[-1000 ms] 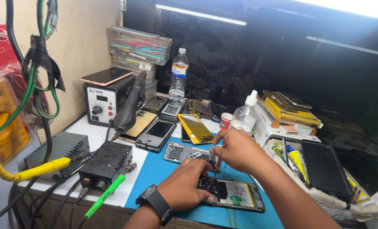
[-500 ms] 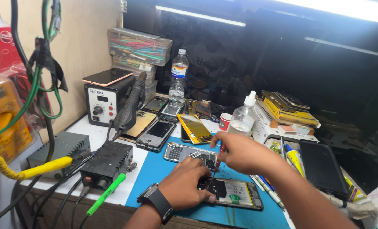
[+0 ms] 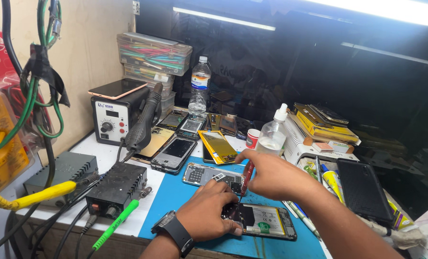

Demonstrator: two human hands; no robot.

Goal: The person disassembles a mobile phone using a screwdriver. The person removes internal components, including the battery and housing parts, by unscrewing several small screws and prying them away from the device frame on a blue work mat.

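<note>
On the blue work mat, an opened phone lay flat with its back cover off, the battery and board exposed. It sat near the front edge of the bench, directly below both hands.

Left hand: rested palm-down on the left end of the opened phone, fingers curled together and pressed onto the board area, thumb along the near edge. A black wristwatch sat on this wrist.

Right hand: hovered just above the opened phone's upper edge, thumb and forefinger pinching a red-handled screwdriver. The tool stood nearly upright, tip pointed down at the board beside the left fingers. Whether the tip touched a screw could not be determined.

Surrounding items:
- A second dismantled phone frame lay on the mat just behind the left hand.
- Several phones, including a gold-backed panel, lay further back.
- A hot-air rework station stood at the left with its black handpiece leaning against it.
- A black power supply sat left of the mat.
- A clear dispenser bottle and a water bottle stood behind.
- A black phone cover lay at the right.
</note>
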